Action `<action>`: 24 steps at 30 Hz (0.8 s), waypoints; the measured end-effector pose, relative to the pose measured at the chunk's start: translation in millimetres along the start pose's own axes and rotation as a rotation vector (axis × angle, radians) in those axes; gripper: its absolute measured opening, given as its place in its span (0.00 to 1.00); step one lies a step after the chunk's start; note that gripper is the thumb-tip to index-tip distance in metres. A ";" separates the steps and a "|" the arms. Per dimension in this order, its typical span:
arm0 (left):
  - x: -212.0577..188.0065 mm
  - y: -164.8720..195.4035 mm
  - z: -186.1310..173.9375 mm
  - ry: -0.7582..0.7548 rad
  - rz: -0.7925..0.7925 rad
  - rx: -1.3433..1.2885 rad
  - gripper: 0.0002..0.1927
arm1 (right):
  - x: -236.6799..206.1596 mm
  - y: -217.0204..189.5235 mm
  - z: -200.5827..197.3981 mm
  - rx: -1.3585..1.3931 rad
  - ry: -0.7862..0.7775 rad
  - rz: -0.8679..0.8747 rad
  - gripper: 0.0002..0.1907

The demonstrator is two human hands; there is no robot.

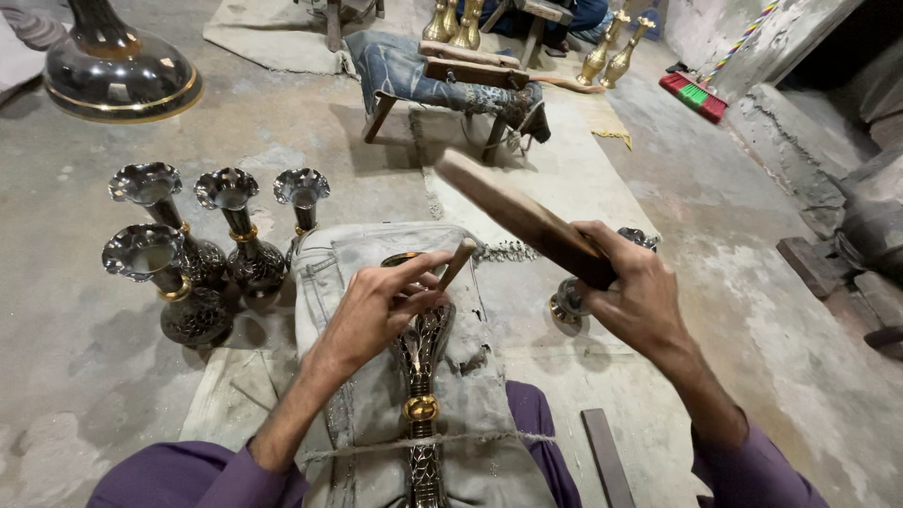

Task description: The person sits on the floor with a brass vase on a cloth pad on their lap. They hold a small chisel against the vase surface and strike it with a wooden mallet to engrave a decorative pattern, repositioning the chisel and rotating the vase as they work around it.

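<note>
Two tools are in use: a slim punch is pinched by the left hand against the engraved vase lying on the near cloth-padded surface, best kept steady, while the wooden mallet, clamped in the right hand, should be dropped squarely.

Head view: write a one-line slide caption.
Left hand sets a small tool on an engraved vase; right hand raises a wooden mallet.

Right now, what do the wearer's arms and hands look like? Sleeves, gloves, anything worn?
Both hands, left hand and right hand, are bare: no gloves, rings or watch visible. Purple sleeves are pushed up, leaving the forearms uncovered. No markings show.
</note>
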State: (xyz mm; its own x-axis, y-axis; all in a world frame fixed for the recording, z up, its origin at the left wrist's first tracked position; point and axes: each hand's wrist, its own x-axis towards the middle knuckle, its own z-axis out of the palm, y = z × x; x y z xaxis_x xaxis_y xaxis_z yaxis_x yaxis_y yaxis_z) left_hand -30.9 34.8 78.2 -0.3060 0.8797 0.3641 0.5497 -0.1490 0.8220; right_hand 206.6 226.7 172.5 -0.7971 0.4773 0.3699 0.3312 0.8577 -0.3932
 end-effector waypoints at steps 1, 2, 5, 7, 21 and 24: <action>-0.1 -0.4 -0.1 0.006 0.016 -0.005 0.29 | -2.9 3.2 1.3 -0.141 0.039 0.022 0.27; -0.3 -0.6 -1.0 0.013 0.032 -0.010 0.29 | -4.5 6.5 2.9 0.097 0.024 0.073 0.30; -2.6 2.5 -4.1 0.015 0.105 -0.030 0.28 | -9.9 14.8 7.1 0.245 -0.051 0.175 0.30; -1.2 5.6 -7.2 -0.014 0.098 -0.014 0.28 | -13.0 18.3 7.3 -0.414 -0.126 0.156 0.22; -5.1 -9.1 -15.2 0.150 -0.088 -0.212 0.27 | -31.9 15.6 5.0 -0.057 -0.028 0.045 0.30; -2.1 -14.3 -18.3 0.108 -0.082 -0.272 0.29 | -39.1 19.0 6.5 -0.100 -0.076 -0.088 0.35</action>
State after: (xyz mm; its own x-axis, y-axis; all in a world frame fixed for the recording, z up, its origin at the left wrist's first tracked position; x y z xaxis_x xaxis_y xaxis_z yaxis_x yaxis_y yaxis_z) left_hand -52.3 26.8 73.7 -0.4300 0.8427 0.3239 0.2953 -0.2077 0.9326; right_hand 240.7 223.1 145.1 -0.8600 0.3868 0.3329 0.3038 0.9122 -0.2749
